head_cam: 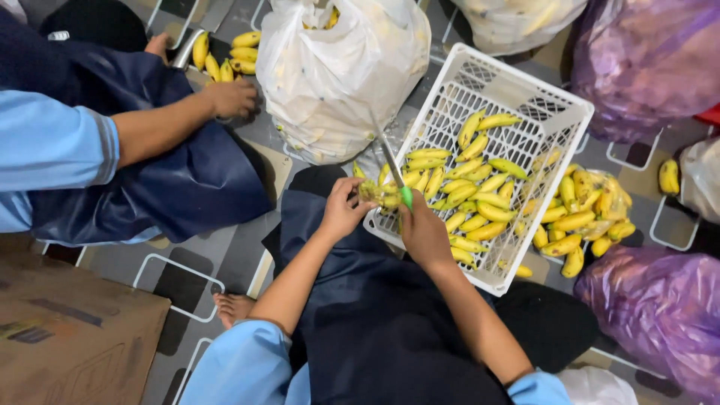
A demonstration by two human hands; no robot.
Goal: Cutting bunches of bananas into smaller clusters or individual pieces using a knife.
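Cutting: right hand (424,234) clenches a green-handled knife (393,169), blade against a banana bunch (379,193).
Left hand (343,212): fingers pinch the bunch over the white crate (495,90) edge.
Risk: blade could slip toward those nearby fingers, judging by closeness.

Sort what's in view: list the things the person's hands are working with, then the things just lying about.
In use:
left hand holding a banana bunch
right hand gripping a green-handled knife
white crate of cut bananas

Lying about:
white bag
purple bags
loose banana pile
cardboard box
co-worker's hand by other bananas
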